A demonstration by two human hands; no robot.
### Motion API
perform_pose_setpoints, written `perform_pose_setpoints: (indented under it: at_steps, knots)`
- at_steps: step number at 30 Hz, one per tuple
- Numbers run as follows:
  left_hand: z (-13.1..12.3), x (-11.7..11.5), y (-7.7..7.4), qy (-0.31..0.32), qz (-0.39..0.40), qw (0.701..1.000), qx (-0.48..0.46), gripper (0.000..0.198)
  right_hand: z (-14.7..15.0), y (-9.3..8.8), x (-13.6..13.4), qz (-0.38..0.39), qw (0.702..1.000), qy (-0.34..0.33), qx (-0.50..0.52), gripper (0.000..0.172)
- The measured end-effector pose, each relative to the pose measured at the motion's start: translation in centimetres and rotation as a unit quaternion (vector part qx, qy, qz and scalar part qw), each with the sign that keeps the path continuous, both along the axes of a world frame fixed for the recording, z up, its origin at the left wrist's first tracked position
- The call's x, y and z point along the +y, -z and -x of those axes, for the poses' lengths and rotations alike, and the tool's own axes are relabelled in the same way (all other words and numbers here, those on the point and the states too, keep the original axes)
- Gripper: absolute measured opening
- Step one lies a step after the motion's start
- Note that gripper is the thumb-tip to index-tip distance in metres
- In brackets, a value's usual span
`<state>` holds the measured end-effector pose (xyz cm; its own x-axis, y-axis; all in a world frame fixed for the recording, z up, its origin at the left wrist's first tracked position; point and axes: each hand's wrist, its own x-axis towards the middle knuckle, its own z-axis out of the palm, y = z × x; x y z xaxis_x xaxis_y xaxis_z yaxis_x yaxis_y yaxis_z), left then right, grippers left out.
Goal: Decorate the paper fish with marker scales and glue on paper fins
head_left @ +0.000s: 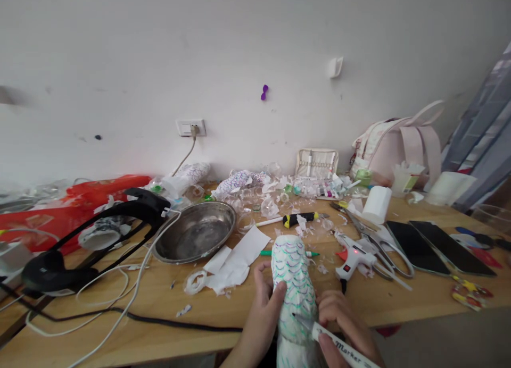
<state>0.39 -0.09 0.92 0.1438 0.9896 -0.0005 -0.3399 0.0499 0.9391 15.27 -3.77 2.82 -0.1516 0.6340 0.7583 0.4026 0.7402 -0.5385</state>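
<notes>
A white, rounded papery form (294, 283) stands upright at the table's front edge, covered with green and purple scale-like curves. My left hand (265, 299) grips its left side, thumb lying across the front. In my right hand (339, 317) is a white marker (339, 348), its dark tip against or very close to the form's lower front. The right fingers also rest by the form's right side. Behind the form lies a green marker (265, 253), partly hidden by it. The form's bottom end runs out of view.
A metal bowl (195, 232), paper scraps (235, 261) and a black headset strap (147, 208) lie leftward. A glue gun (353, 256) with a red light, scissors (393, 256) and two dark phone-like slabs (417, 245) lie rightward. Cables cross the left front. Plastic scraps and a pink backpack (393, 144) stand behind.
</notes>
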Motion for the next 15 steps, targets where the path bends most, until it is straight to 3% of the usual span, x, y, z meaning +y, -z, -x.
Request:
perform_pose_setpoints:
  at_steps: [5, 11, 15]
  knots:
    - [0.0, 0.0, -0.6, 0.002, 0.001, 1.0, -0.005, 0.064, -0.5, 0.6, -0.3, 0.02, 0.999, -0.016, 0.021, 0.018]
    - [0.1, 0.0, -0.7, -0.001, 0.03, 0.999, -0.015, 0.066, -1.8, 1.7, -0.8, 0.126, 0.987, -0.038, 0.094, 0.024]
    - [0.1, 0.0, -0.6, -0.02, 0.04, 0.999, -0.02, 0.065, -1.8, 1.7, -0.7, 0.097, 0.989, -0.051, 0.098, 0.026]
